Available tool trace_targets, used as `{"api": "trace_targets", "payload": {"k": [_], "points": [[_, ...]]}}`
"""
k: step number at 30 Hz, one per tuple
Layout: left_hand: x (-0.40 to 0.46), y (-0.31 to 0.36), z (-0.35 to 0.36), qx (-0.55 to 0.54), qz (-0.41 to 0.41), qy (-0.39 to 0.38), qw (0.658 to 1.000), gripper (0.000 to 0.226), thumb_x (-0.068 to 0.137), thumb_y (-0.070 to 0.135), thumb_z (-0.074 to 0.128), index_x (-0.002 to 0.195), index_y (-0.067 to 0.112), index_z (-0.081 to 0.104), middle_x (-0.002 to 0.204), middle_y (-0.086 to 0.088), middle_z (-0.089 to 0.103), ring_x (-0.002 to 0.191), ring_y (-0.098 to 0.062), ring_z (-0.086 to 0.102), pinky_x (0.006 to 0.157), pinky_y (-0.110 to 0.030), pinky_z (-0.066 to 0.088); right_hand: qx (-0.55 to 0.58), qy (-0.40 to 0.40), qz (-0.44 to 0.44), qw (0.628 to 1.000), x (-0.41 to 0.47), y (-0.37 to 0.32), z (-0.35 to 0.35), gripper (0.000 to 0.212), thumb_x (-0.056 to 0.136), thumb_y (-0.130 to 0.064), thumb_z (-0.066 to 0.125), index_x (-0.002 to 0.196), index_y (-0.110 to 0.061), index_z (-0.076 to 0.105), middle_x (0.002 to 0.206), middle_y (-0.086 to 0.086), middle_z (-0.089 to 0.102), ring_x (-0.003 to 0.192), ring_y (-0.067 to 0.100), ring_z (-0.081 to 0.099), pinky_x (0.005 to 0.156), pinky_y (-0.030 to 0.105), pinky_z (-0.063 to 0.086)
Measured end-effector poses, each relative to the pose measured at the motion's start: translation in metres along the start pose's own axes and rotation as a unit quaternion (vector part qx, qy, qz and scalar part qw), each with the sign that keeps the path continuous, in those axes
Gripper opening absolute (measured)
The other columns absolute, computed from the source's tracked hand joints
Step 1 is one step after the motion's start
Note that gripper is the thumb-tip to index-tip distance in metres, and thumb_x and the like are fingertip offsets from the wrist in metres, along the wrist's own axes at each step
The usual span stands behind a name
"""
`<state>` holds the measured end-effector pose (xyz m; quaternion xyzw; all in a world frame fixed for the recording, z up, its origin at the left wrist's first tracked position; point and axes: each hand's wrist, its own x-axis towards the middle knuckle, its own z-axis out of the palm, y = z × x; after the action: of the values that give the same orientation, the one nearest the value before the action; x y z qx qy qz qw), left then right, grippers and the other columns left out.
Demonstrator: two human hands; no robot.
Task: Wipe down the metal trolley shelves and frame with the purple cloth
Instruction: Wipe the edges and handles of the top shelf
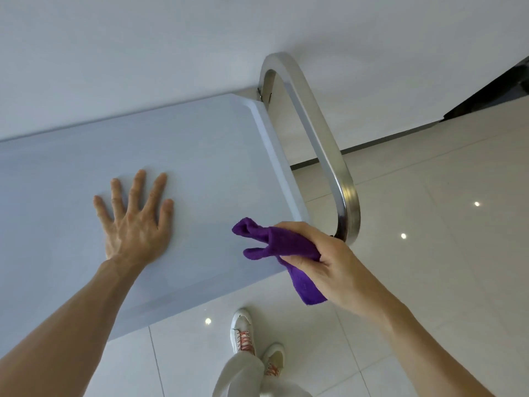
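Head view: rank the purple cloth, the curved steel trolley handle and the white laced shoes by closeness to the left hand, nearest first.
From the left hand:
1. Purple cloth, to its right, gripped by the right hand.
2. White laced shoes, below on the floor.
3. Curved steel trolley handle, at the shelf's right end.

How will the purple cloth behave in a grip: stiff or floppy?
Probably floppy: the purple cloth bunches in the right hand, and its free end droops below the fist. Likely light, since a loose curl of fingers holds it. Its nap looks fuzzy, so it should grip rather than slide on the top shelf, where the left hand lies flat.
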<state>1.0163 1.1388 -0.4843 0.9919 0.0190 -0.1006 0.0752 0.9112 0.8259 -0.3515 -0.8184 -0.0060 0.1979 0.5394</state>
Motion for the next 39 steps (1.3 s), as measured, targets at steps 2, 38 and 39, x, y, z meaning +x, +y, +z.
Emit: {"api": "trace_targets", "payload": {"k": [2, 38, 39], "points": [[0.000, 0.002, -0.004, 0.008, 0.001, -0.014, 1.000, 0.058, 0.098, 0.064, 0.005, 0.154, 0.051, 0.000, 0.168, 0.008, 0.002, 0.153, -0.031, -0.008, 0.119, -0.059, -0.011, 0.031, 0.039, -0.017, 0.999, -0.018, -0.028, -0.023, 0.029, 0.097, -0.029, 0.059, 0.124, -0.041, 0.060, 0.111, -0.017, 0.070, 0.107, 0.002, 0.065, 0.087, 0.008, 0.045], [-0.016, 0.141, 0.032, 0.027, 0.140, 0.024, 0.990, 0.056, 0.103, 0.047, 0.019, 0.158, 0.038, 0.015, 0.166, -0.004, 0.018, 0.151, -0.046, 0.005, 0.117, -0.068, 0.002, -0.240, 0.411, -0.106, 0.873, 0.022, 0.067, -0.006, 0.063, 0.086, -0.009, 0.072, 0.141, -0.023, 0.046, 0.130, 0.012, 0.046, 0.109, 0.025, 0.061, 0.077, 0.036, 0.063], [-0.015, 0.140, 0.033, 0.028, 0.142, 0.028, 0.989, 0.056, 0.103, 0.047, 0.019, 0.158, 0.038, 0.016, 0.166, -0.004, 0.018, 0.150, -0.046, 0.005, 0.117, -0.068, 0.003, -0.250, 0.403, -0.092, 0.875, 0.026, 0.057, -0.011, 0.064, 0.086, -0.010, 0.073, 0.142, -0.024, 0.045, 0.127, 0.011, 0.048, 0.104, 0.023, 0.063, 0.074, 0.035, 0.063]]}}
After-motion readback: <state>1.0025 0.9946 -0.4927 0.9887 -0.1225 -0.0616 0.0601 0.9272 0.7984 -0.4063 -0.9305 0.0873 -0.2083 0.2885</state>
